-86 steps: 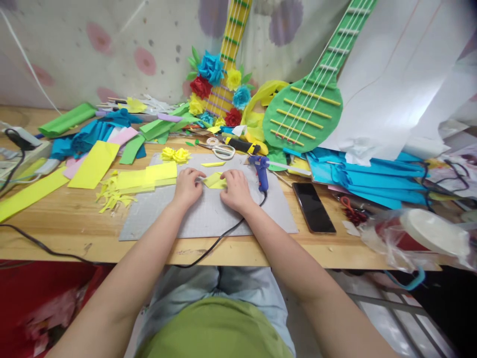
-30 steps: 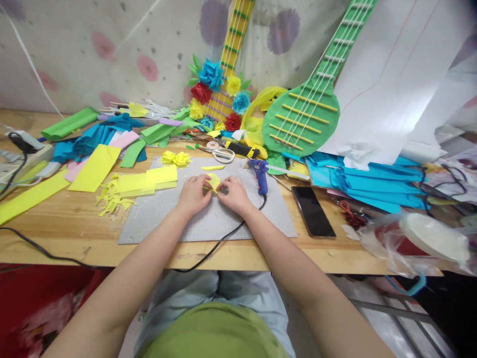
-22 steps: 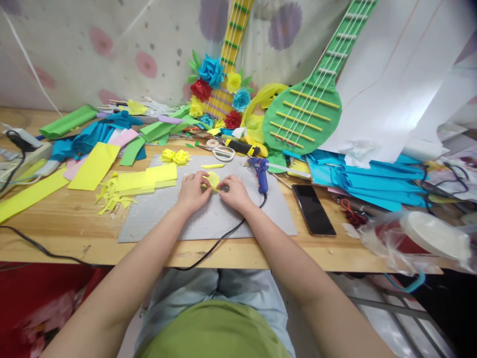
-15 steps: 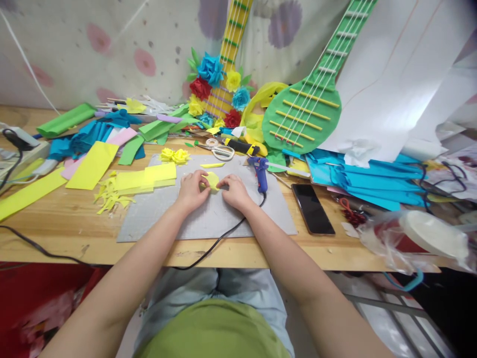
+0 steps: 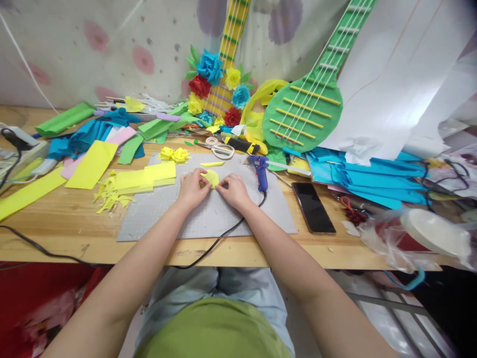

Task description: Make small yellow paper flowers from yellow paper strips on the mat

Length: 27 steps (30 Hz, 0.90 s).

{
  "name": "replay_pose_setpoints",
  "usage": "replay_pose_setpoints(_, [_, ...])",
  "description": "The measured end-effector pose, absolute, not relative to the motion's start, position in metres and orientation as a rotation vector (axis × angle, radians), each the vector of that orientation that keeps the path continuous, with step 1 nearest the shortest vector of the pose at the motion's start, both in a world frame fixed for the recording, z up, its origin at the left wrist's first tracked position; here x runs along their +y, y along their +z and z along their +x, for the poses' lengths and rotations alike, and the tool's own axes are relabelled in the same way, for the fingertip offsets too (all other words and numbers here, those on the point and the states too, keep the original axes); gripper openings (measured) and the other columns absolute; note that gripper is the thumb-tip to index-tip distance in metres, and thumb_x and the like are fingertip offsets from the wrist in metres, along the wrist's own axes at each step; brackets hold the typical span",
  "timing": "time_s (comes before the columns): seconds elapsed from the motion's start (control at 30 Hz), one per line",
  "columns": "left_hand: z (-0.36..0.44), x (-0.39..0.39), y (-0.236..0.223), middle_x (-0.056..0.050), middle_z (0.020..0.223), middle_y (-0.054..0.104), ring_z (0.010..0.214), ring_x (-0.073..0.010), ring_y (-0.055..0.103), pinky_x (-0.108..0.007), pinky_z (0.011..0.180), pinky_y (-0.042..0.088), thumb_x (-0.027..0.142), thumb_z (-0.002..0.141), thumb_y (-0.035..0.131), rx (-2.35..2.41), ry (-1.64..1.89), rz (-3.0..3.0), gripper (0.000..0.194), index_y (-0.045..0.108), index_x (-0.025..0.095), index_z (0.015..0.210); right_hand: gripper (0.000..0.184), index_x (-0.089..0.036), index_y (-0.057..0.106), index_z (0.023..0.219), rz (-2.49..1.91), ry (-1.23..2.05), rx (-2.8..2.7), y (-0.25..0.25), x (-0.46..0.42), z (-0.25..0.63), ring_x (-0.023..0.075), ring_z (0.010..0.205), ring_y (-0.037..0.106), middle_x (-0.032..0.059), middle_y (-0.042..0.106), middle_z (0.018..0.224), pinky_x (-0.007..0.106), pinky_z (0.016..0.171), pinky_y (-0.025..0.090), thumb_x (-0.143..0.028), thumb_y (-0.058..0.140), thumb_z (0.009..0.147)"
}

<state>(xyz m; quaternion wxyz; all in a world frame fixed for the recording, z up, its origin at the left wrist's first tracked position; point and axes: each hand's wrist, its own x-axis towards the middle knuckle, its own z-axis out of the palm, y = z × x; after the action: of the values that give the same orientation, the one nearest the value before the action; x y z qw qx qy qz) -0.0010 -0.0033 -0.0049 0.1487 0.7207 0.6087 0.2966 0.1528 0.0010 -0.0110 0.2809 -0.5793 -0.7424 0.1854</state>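
Observation:
Between my two hands is a small piece of yellow crepe paper, held just over a grey board. My left hand pinches its left side, and my right hand pinches its lower right edge with thumb and finger. A thin folded yellow strip lies on the board just beyond them. Two yellow paper flowers sit at the board's back left corner, with stacked yellow paper pieces in front of them. To the right of my right hand lies a blue glue gun.
White-handled scissors and a yellow-black cutter lie behind the board. A phone rests at right, near a bagged cup. A green paper instrument and a flower-trimmed yellow one lean at the back. The glue gun's cord crosses the board.
The yellow paper was lying flatter and angular between my hands; now both hands pinch it and it looks rounded. My hands drew closer together, then stayed nearly in place.

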Motion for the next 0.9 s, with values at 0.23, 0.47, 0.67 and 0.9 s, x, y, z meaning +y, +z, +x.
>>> replay_pose_setpoints(0.23, [0.0005, -0.0022, -0.0026, 0.001, 0.077, 0.067, 0.086, -0.0214, 0.059, -0.04, 0.085, 0.033, 0.023, 0.067, 0.058, 1.843, 0.834, 2.028, 0.035, 0.047, 0.022, 0.1, 0.011, -0.017, 0.063, 0.069, -1.592, 0.416, -1.958, -0.0128, 0.0, 0.1475, 0.0181, 0.086, 0.05, 0.0055, 0.059, 0.084, 0.032, 0.083, 0.038, -0.025, 0.058, 0.074])
replay_pose_setpoints(0.47, [0.0013, -0.0003, -0.0038, 0.002, 0.074, 0.066, 0.084, -0.021, 0.058, -0.04, 0.084, 0.033, 0.022, 0.065, 0.058, 1.878, 0.833, 1.995, 0.037, 0.049, 0.022, 0.101, 0.009, -0.018, 0.062, 0.069, -1.598, 0.396, -1.974, -0.0128, 0.0003, 0.1472, 0.0187, 0.086, 0.05, 0.0062, 0.059, 0.084, 0.032, 0.082, 0.038, -0.024, 0.057, 0.074])
replay_pose_setpoints(0.67, [0.0012, -0.0013, -0.0046, 0.0, 0.073, 0.067, 0.086, -0.0232, 0.054, -0.041, 0.081, 0.032, 0.025, 0.069, 0.056, 1.862, 0.768, 2.136, 0.009, 0.06, 0.023, 0.076, 0.008, -0.018, 0.062, 0.073, -1.563, 0.414, -2.03, -0.0159, 0.0029, 0.15, 0.0186, 0.088, 0.049, 0.0055, 0.059, 0.085, 0.032, 0.084, 0.036, -0.023, 0.056, 0.076])
replay_pose_setpoints(0.9, [0.002, -0.0024, -0.004, -0.003, 0.079, 0.065, 0.091, -0.0253, 0.049, -0.042, 0.081, 0.029, 0.029, 0.072, 0.055, 1.9, 0.673, 2.254, 0.013, 0.067, 0.025, 0.076, 0.009, -0.019, 0.064, 0.077, -1.6, 0.454, -1.988, -0.0156, 0.0019, 0.1493, 0.0197, 0.092, 0.048, 0.0063, 0.058, 0.09, 0.032, 0.085, 0.036, -0.023, 0.056, 0.075])
